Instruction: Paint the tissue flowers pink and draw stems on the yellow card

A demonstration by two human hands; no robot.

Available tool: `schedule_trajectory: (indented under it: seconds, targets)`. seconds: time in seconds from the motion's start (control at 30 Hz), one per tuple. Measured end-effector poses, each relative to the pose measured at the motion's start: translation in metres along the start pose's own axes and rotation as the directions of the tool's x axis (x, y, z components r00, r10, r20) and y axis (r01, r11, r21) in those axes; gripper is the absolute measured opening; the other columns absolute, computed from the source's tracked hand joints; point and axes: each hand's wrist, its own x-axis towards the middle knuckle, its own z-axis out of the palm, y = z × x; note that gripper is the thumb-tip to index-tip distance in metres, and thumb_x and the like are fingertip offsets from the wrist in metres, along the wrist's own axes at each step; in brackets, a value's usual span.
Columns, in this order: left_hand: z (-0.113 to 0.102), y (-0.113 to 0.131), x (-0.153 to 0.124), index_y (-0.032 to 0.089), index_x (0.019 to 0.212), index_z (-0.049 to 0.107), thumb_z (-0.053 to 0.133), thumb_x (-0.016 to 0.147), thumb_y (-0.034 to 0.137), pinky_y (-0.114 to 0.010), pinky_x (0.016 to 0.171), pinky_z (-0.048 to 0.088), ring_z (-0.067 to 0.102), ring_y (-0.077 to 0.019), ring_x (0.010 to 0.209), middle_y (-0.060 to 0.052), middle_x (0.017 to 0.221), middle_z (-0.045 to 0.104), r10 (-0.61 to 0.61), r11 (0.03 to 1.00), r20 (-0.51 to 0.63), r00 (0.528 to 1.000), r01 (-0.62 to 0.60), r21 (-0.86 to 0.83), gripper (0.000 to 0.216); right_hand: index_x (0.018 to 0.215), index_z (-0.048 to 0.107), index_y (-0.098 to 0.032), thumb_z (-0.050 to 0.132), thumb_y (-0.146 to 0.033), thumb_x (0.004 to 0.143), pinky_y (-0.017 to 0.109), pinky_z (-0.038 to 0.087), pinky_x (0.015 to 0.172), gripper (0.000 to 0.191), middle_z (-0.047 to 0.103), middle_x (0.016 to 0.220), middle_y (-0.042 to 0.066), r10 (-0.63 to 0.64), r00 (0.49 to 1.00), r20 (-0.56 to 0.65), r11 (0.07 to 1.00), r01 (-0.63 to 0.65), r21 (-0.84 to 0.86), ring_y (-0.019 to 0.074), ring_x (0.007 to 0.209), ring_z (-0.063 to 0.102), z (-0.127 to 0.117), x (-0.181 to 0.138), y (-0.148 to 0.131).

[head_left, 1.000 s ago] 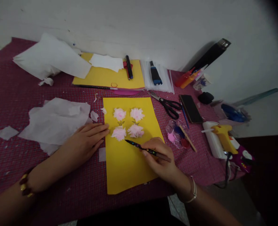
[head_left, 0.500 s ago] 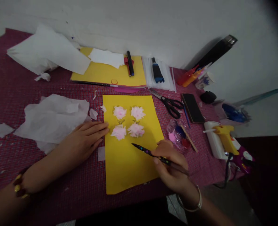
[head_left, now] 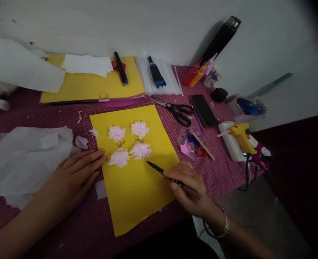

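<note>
While the right hand (head_left: 188,187) grips a pen (head_left: 156,167), left hand (head_left: 73,176) flat, checked cloth (head_left: 220,177) borders a pale wall (head_left: 159,28).

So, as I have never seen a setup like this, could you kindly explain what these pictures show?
Of course. There is no machine here: a person works with two bare hands. Every picture comes from one camera worn on that person's head, looking forward and down.

The right hand holds a black pen over a yellow sheet; whether its tip touches is hard to tell. The left hand lies flat, fingertips at the sheet's left edge. Four pale pink flowers are on the sheet.

Around it on the checked cloth lie thin white paper, scissors, a phone and a paint tray.
</note>
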Motion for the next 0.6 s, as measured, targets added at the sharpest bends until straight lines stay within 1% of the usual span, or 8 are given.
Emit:
schedule_trajectory:
  seconds: [0.13, 0.37, 0.6]
  targets:
    - [-0.0015, -0.0002, 0.0006, 0.025, 0.136, 0.051, 0.044, 0.097, 0.035, -0.045, 0.109, 0.042, 0.055, -0.0251, 0.128, -0.005, 0.141, 0.058, 0.019, 1.0, 0.003, 1.0, -0.019, 0.022, 0.041, 0.114, 0.065, -0.026, 0.057, -0.013, 0.087, 0.04, 0.047, 0.078, 0.031, 0.077, 0.09, 0.003, 0.032, 0.999, -0.028, 0.999, -0.032, 0.012, 0.0185, 0.079, 0.069, 0.0022, -0.0007, 0.0025]
    - [-0.0016, -0.0023, -0.0018, 0.027, 0.142, 0.043, 0.043, 0.098, 0.034, -0.046, 0.112, 0.038, 0.052, -0.0252, 0.13, -0.005, 0.144, 0.055, 0.023, 0.999, 0.039, 0.999, -0.024, 0.032, 0.045, 0.116, 0.064, -0.026, 0.058, -0.013, 0.088, 0.04, 0.046, 0.078, 0.031, 0.076, 0.091, 0.003, 0.054, 0.998, -0.014, 0.998, -0.053, 0.027, 0.0183, 0.081, 0.069, 0.0027, -0.0008, 0.005]
    - [-0.0045, 0.0012, 0.0004, 0.027, 0.14, 0.044, 0.04, 0.099, 0.034, -0.048, 0.111, 0.038, 0.051, -0.0258, 0.13, -0.006, 0.144, 0.054, 0.009, 1.0, 0.055, 0.998, -0.009, 0.006, 0.042, 0.117, 0.064, -0.029, 0.058, -0.011, 0.086, 0.038, 0.046, 0.077, 0.037, 0.074, 0.088, 0.001, 0.051, 0.998, -0.021, 0.999, -0.051, 0.002, 0.0177, 0.079, 0.068, 0.0043, 0.0001, 0.0063]
